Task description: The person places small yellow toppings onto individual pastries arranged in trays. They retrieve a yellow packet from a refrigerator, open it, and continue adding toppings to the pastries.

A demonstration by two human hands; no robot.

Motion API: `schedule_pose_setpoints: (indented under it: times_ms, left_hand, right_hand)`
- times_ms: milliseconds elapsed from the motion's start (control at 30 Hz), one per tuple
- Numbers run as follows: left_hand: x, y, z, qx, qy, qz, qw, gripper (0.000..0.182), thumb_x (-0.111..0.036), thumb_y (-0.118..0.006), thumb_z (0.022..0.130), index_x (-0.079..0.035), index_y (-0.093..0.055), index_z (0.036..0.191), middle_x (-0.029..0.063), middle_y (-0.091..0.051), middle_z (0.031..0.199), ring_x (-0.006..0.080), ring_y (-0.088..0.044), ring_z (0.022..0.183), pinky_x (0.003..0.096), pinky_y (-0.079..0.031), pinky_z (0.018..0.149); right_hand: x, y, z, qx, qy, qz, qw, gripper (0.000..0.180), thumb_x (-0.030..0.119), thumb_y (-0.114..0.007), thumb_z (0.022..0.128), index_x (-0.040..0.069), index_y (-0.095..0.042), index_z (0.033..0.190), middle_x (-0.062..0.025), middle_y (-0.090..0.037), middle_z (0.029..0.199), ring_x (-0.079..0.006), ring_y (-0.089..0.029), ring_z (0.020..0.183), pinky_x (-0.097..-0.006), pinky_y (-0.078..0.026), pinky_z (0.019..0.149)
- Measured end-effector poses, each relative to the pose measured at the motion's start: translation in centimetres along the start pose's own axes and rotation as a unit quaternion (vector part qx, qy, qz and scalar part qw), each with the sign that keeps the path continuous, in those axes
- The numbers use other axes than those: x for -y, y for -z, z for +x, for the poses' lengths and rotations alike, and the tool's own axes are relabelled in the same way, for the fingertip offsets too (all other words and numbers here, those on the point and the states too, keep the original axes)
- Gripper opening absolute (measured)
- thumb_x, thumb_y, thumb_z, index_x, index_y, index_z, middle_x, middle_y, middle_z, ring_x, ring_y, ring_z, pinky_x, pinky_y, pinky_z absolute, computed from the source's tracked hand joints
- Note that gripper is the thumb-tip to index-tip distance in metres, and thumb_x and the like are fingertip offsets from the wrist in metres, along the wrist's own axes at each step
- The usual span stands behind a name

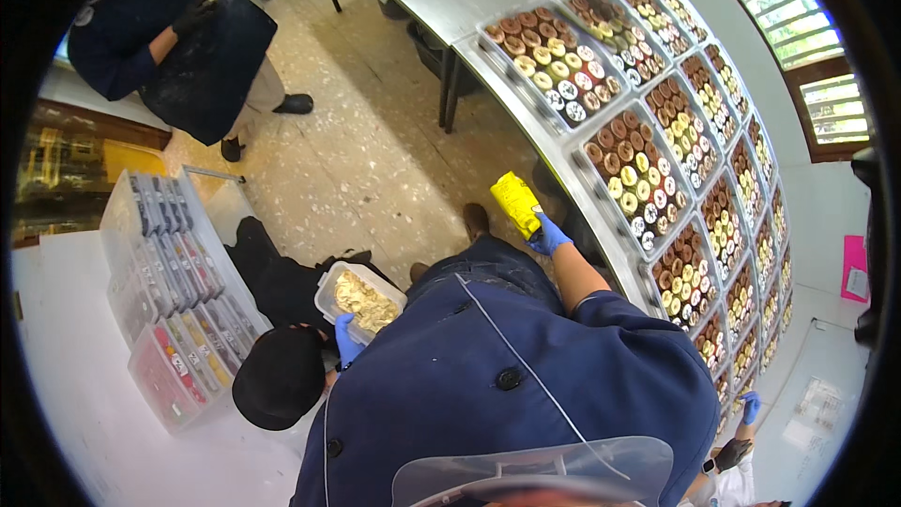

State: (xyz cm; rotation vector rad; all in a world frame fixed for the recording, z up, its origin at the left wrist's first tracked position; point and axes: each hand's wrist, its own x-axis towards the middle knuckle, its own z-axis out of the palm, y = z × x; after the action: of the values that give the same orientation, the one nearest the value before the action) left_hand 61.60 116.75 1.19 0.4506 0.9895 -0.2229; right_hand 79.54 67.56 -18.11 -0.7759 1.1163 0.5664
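My left hand [347, 341], in a blue glove, grips the near edge of a clear plastic tub [325, 296] holding a pale, creamy, lumpy mass. My right hand [549, 236], also blue-gloved, is closed around the lower end of a bright yellow packet [516, 203] that bears writing. The packet is held over the floor, beside the metal table's edge. To its right, clear trays of small ring-shaped pastries [637, 179] with brown, pale yellow, white and red toppings stand in rows.
A person in a black cap [280, 377] is close by my left side. Another person in a dark apron [211, 63] stands at upper left. Plastic bins [176, 373] stand at left. A co-worker's gloved hand [751, 407] reaches over the trays at lower right. Table legs [448, 91] stand ahead.
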Motion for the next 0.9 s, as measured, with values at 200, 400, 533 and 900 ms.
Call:
schedule_pose_setpoints:
  times_ms: [200,400,533,900]
  left_hand:
    - [-1.6,-0.5,-2.6,-0.052,0.102,0.087,0.99,0.068,-0.044,-0.055,0.084,-0.009,-0.05,0.142,0.0154,-0.058,0.14,0.0352,-0.057,0.124,0.0493,-0.044,0.108]
    - [-0.3,-0.8,-3.6,-0.025,0.02,0.082,0.996,0.063,-0.037,-0.058,0.086,-0.007,-0.051,0.14,0.0144,-0.06,0.137,0.0321,-0.059,0.121,0.0439,-0.045,0.106]
    - [-0.2,-4.1,-4.8,-0.144,-0.072,0.257,0.953,0.056,-0.033,-0.061,0.087,-0.001,-0.057,0.133,0.0117,-0.065,0.127,0.0255,-0.062,0.112,0.0363,-0.047,0.101]
    - [3.1,-11.4,-0.1,0.004,-0.169,0.067,0.983,0.08,-0.005,-0.053,0.086,-0.009,-0.011,0.155,0.0176,-0.044,0.143,0.0294,-0.054,0.13,0.0406,-0.047,0.109]
  right_hand:
    - [-5.0,5.7,1.5,-0.117,0.007,0.184,0.976,0.052,0.049,-0.061,0.095,0.018,-0.055,0.137,-0.0051,-0.064,0.132,-0.0273,-0.06,0.119,-0.0553,-0.051,0.094]
    - [-5.0,8.7,4.0,-0.17,0.0,0.203,0.964,0.052,0.053,-0.061,0.092,0.016,-0.06,0.13,-0.0037,-0.063,0.121,-0.0256,-0.059,0.108,-0.0506,-0.05,0.087]
    - [0.8,8.2,6.7,-0.165,0.033,0.161,0.973,0.054,0.055,-0.065,0.089,0.014,-0.064,0.123,-0.0049,-0.065,0.107,-0.0243,-0.061,0.094,-0.0447,-0.051,0.078]
    - [1.9,-7.7,12.8,0.146,0.092,-0.562,0.809,0.043,0.043,-0.062,0.096,0.01,-0.067,0.123,-0.0076,-0.072,0.107,-0.0178,-0.068,0.081,-0.0293,-0.049,0.068]
